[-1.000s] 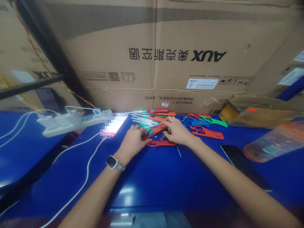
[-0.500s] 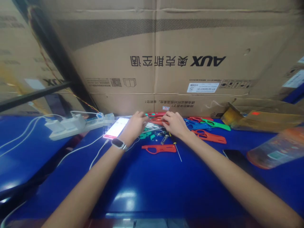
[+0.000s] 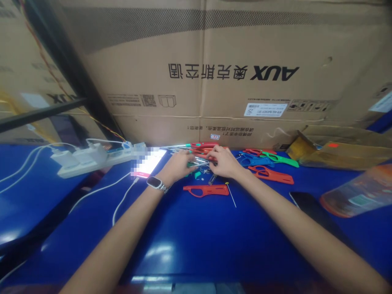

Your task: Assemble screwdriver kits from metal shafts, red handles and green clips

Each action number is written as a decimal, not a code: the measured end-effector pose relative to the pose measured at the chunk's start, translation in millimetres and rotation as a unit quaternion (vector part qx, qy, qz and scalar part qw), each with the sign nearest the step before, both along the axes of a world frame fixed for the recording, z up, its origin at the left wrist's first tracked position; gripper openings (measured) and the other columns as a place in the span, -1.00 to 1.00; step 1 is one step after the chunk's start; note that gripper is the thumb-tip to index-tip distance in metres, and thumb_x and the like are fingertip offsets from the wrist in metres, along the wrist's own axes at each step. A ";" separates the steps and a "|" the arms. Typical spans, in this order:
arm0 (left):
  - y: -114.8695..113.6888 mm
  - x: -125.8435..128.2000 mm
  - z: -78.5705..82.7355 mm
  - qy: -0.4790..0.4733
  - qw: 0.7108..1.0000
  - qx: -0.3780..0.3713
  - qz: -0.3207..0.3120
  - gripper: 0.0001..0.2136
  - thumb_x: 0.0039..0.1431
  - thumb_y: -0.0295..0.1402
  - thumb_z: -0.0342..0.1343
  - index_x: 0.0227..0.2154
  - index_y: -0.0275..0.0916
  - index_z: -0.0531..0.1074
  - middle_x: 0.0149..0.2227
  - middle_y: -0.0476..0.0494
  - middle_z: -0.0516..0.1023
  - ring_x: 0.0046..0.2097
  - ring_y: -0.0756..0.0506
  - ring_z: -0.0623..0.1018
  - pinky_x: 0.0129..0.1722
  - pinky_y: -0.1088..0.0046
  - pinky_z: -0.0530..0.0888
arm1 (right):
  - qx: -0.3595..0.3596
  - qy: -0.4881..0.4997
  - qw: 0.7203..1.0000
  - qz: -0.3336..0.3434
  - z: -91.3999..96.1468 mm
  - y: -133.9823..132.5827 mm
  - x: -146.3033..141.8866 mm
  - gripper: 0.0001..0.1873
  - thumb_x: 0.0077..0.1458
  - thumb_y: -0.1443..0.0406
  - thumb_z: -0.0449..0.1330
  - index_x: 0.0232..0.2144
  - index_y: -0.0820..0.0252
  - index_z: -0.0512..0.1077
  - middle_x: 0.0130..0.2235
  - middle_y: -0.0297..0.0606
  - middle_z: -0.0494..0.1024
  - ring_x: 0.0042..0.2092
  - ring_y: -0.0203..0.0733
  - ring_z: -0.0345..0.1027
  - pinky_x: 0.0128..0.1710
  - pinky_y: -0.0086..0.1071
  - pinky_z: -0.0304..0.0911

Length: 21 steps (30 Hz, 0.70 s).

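Observation:
Both hands rest on a heap of plastic handles and thin metal rods (image 3: 200, 154) at the far side of a blue table (image 3: 196, 241). My left hand (image 3: 177, 165), with a watch on its wrist, has its fingers curled over green and metal pieces. My right hand (image 3: 223, 160) pinches small parts in the pile; I cannot make out which. A flat red handle shell (image 3: 206, 190) lies just in front of the hands, apart from both. Beside it lies a thin screwdriver (image 3: 231, 195).
A large AUX cardboard box (image 3: 214, 73) walls off the back. At left are a white power strip (image 3: 88, 157), white cables and a lit phone (image 3: 148, 163). Blue, green and red handle shells (image 3: 269, 167) lie at right, with a dark phone (image 3: 309, 204) and a plastic bag (image 3: 358, 192).
One second ago both hands held a red handle assembly near the red shell. They then reached back to the pile, and now work closer together in it.

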<state>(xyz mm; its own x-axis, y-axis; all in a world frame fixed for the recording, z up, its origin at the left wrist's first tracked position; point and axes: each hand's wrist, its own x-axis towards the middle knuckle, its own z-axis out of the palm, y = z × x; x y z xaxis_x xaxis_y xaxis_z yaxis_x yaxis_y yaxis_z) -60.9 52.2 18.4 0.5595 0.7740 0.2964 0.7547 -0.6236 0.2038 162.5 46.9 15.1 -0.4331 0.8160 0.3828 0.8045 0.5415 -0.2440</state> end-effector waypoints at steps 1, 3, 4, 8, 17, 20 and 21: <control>0.7 3.9 1.1 0.017 1.000 0.004 -0.002 -0.84 0.15 -0.25 0.22 -0.27 -0.23 0.52 -0.17 -0.22 0.52 -0.05 -0.26 0.47 -0.04 0.19 0.41 | -0.013 0.010 1.000 -0.002 -1.2 -0.4 0.3 -0.78 0.01 0.35 0.19 -0.24 0.15 0.53 -0.18 -0.19 0.44 -0.17 -0.08 0.35 -0.08 -0.18 0.19; 3.7 12.5 2.3 0.048 0.999 0.008 -0.008 -0.87 0.15 -0.29 0.21 -0.30 -0.23 0.52 -0.17 -0.23 0.52 -0.03 -0.27 0.47 -0.05 0.19 0.41 | -0.044 0.062 0.997 -0.012 -3.7 -0.1 1.1 -0.78 0.00 0.40 0.17 -0.27 0.17 0.54 -0.21 -0.20 0.44 -0.21 -0.13 0.36 -0.14 -0.24 0.23; 5.4 16.2 2.7 0.060 0.998 0.010 -0.013 -0.88 0.15 -0.30 0.20 -0.32 -0.24 0.52 -0.17 -0.24 0.52 -0.03 -0.27 0.47 -0.06 0.20 0.40 | -0.057 0.100 0.993 -0.017 -4.9 0.1 1.9 -0.78 0.00 0.42 0.15 -0.28 0.19 0.54 -0.23 -0.20 0.45 -0.24 -0.16 0.36 -0.17 -0.27 0.25; 8.7 21.3 6.2 0.075 0.997 0.022 -0.026 -0.92 0.18 -0.35 0.16 -0.32 -0.24 0.47 -0.16 -0.23 0.54 -0.03 -0.25 0.48 -0.08 0.24 0.39 | -0.052 0.216 0.975 -0.028 -7.7 -2.9 8.5 -0.81 0.01 0.44 0.13 -0.34 0.20 0.53 -0.32 -0.26 0.48 -0.34 -0.22 0.34 -0.25 -0.32 0.26; -13.6 1.0 33.9 -0.034 0.999 0.009 -0.013 -0.91 0.33 -0.36 0.01 -0.20 -0.21 0.39 -0.23 -0.15 0.58 -0.24 -0.14 0.55 -0.27 0.38 0.38 | -0.030 0.246 0.969 -0.012 -13.9 -19.9 9.8 -0.77 -0.01 0.39 0.19 -0.24 0.16 0.51 -0.18 -0.20 0.54 -0.15 -0.10 0.35 -0.07 -0.19 0.24; -22.2 -3.0 40.1 -0.081 0.996 0.034 -0.014 -0.89 0.35 -0.31 0.00 -0.21 -0.21 0.37 -0.22 -0.15 0.56 -0.25 -0.12 0.54 -0.26 0.39 0.40 | -0.038 0.229 0.972 -0.041 -14.9 -22.6 2.7 -0.74 0.02 0.31 0.24 -0.18 0.15 0.50 -0.12 -0.17 0.53 -0.05 -0.02 0.31 0.01 -0.08 0.19; -24.1 -4.0 41.4 -0.096 0.994 0.042 -0.011 -0.90 0.35 -0.31 0.01 -0.22 -0.21 0.37 -0.22 -0.15 0.56 -0.25 -0.11 0.53 -0.25 0.39 0.40 | -0.042 0.225 0.972 -0.053 -14.5 -23.1 0.6 -0.78 0.03 0.29 0.24 -0.20 0.14 0.51 -0.13 -0.17 0.53 -0.06 -0.01 0.30 0.02 -0.06 0.18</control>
